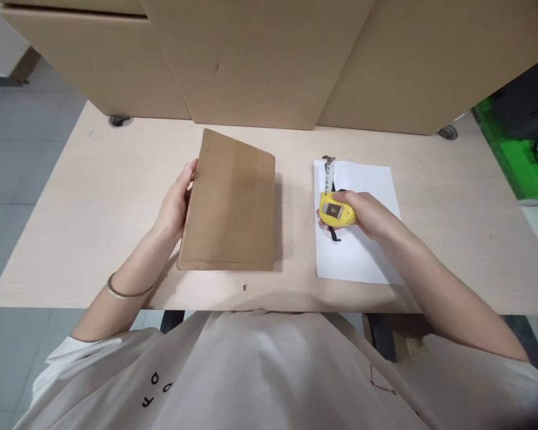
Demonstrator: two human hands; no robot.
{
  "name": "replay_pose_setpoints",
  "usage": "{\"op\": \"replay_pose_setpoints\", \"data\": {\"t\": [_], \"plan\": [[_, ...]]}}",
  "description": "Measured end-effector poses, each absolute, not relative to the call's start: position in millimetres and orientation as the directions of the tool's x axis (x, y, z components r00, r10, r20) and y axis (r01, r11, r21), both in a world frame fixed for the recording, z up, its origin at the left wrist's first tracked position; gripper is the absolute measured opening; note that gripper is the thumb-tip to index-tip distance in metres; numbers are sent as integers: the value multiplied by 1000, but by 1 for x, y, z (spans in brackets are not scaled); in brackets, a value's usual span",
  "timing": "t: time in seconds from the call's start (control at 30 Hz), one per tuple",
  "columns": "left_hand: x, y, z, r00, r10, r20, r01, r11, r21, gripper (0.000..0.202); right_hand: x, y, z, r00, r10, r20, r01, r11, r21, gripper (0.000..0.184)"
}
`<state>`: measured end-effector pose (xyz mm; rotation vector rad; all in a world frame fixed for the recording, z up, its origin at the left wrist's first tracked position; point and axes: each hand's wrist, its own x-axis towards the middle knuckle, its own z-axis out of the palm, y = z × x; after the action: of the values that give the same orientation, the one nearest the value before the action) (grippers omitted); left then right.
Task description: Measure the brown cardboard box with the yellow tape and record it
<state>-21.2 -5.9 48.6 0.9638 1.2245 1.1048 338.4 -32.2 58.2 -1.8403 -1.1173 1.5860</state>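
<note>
A brown cardboard box (233,206) is on the table in front of me, left of the middle. My left hand (176,200) is against its left side, the fingertips partly hidden behind the edge. In my right hand (363,210) is a yellow tape measure (336,210), gripped by its case. A short length of blade (329,175) with a metal hook sticks out of it, pointing away from me, and a black strap (334,234) hangs at the near side. Under that hand lies a white sheet of paper (358,257).
Large cardboard boxes (255,65) stand along the back of the light wooden table (72,239). Cable holes sit at the back left (120,121) and back right. Beyond the right edge is a green surface (511,155) with a black cable.
</note>
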Motion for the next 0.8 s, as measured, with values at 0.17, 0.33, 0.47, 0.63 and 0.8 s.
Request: {"op": "replay_pose_setpoints", "data": {"t": [0.17,0.33,0.47,0.63,0.8], "plan": [[-8,-19,35,78,985,-152,-157,162,974,51,320,-33,59,62,780,-622,574,-538,-617,35],[3,-22,11,96,984,-150,-163,164,973,55,300,-25,64,37,775,-631,769,-425,-477,45],[10,-28,0,105,986,-128,-185,145,972,65,295,-18,63,20,781,-624,817,-372,-440,48],[15,-31,-3,113,982,-152,-264,177,948,71,299,-9,57,-20,740,-672,862,-328,-386,50],[18,-29,-8,128,981,-143,-262,173,950,69,302,-5,55,-57,714,-698,856,-324,-402,49]]}}
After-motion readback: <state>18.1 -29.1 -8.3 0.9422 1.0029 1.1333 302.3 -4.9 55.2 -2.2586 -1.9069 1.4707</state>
